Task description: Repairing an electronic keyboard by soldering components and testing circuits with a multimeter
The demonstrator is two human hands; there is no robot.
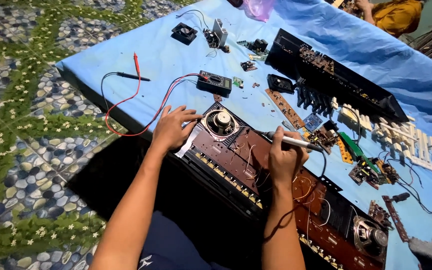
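**Opened keyboard under two hands on a blue-covered bed**

Spread over everything, a blue sheet across a low mattress, its near-left corner jutting toward patterned floor. Along the near edge, a long opened electronic keyboard, brown circuit boards and thin wires exposed, a round speaker at its left end and a second speaker at its right end. Farther back toward the right edge, a long black casing lying diagonally. Beside that, a row of loose white keys. Near the middle, a black multimeter, its red and black leads looping out toward the left edge.

On the keyboard's left end, left hand, fingers spread and flat, gripping nothing, fingertips touching the speaker's rim and a white strip of paper. Over the central board, right hand, closed around a soldering iron, handle pointing right, tip angled left, down toward the wiring.

Scattered toward the far-right side, small green and brown circuit boards.
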